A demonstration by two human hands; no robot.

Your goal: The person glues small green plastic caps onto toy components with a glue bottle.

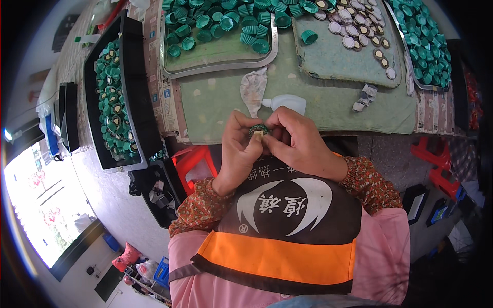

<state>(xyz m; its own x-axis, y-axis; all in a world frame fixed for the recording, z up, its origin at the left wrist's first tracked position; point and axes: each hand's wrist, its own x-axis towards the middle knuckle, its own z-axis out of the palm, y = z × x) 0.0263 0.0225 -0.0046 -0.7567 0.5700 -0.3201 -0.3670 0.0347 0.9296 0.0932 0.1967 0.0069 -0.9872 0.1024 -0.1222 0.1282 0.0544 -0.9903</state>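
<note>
- The small green cap [258, 126] is up in both hands, by the near edge of the table [215, 113]. A pale bit [259, 133] shows at its 6 o'clock side.
- The left hand [237, 141] has its thumb and fingers pinched nearly together, with the cap between them. That grip should be snug but not a squeeze, since thin sides may bend.
- The right hand [302, 141] pinches at the cap's 3 o'clock side. Its tips are partly hidden, so I cannot tell how hard it holds.
- It looks like the pale bit is being worked with the thumbs. Small, even pushes seem best, so nothing tips or tears.
- It helps to hold the cap where the eyes can see the bit.
- Wrists are best held low and soft, clear of the white bottle [290, 104] between 1 and 2 o'clock and the crumpled tissue [254, 90] at 12 o'clock.
</note>
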